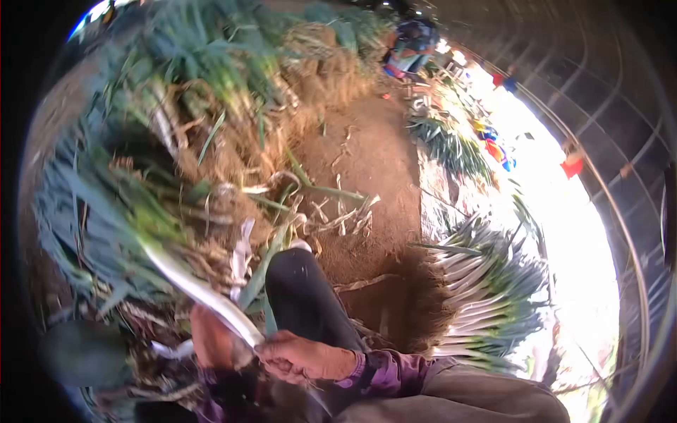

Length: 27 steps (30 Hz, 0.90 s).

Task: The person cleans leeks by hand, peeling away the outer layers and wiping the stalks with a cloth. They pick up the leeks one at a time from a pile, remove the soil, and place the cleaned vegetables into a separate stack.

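Hands [303, 356] gripping leek [204, 296], stacked leeks [479, 296] beside knee [300, 289]

Worn | right sleeve [388, 370]: purple, crumpled at my cuff | left sleeve [211, 405]: same purple, in shadow | knee [303, 296]: smooth black covering | thigh [465, 395]: grey-brown trousers | left hand [211, 340], right hand [303, 358]: bare.

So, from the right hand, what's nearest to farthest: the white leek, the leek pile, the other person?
1. white leek, gripped by the right hand.
2. leek pile, on the ground to its right.
3. other person, far off at the top.
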Motion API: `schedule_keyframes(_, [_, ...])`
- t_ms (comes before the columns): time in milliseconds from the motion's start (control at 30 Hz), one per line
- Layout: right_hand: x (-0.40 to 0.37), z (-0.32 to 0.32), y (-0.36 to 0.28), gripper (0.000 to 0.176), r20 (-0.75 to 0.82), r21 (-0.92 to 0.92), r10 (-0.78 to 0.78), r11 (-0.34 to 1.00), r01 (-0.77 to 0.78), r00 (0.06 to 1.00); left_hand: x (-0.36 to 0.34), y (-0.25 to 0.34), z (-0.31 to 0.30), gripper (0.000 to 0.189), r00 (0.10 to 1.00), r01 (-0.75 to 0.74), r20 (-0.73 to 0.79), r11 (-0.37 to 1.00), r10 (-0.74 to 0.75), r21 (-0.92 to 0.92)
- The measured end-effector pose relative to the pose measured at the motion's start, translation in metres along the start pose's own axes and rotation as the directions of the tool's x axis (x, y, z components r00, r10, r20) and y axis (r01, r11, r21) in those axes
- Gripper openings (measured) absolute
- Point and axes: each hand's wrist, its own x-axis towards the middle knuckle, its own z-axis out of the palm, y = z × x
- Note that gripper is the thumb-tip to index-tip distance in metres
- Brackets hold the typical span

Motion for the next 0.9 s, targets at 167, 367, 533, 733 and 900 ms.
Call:
schedule_keyframes(167, [0.003,-0.009,-0.001,0.035,0.055,0.087,-0.044,0.995,0.039,0.998,-0.03,-0.017,0.044,0.032,0.897,0.28,0.21,0.131,-0.39,-0.951])
schedule_keyframes(367, [0.007,-0.023,0.004,0.032,0.004,0.053,-0.094,0.994,0.094,0.996,-0.03,0.027,0.047,0.022,0.861,0.27,0.305,-0.142,-0.407,-0.952])
schedule_keyframes(533, [-0.004,-0.011,0.007,0.039,-0.058,-0.14,-0.211,0.969,0.201,0.976,-0.033,0.033,0.04,0.021,0.838,0.282,0.252,-0.011,-0.484,-0.959])
schedule_keyframes(733, [-0.007,0.013,0.005,0.032,-0.135,0.124,0.015,0.992,0.002,0.991,-0.047,0.013,0.054,0.034,0.883,0.164,0.209,-0.14,-0.42,-0.976])
schedule_keyframes(900, [-0.006,0.009,0.008,0.037,-0.02,0.171,0.095,0.981,-0.09,0.995,-0.05,0.018,0.061,0.045,0.897,0.025,0.207,-0.423,-0.39,-0.906])
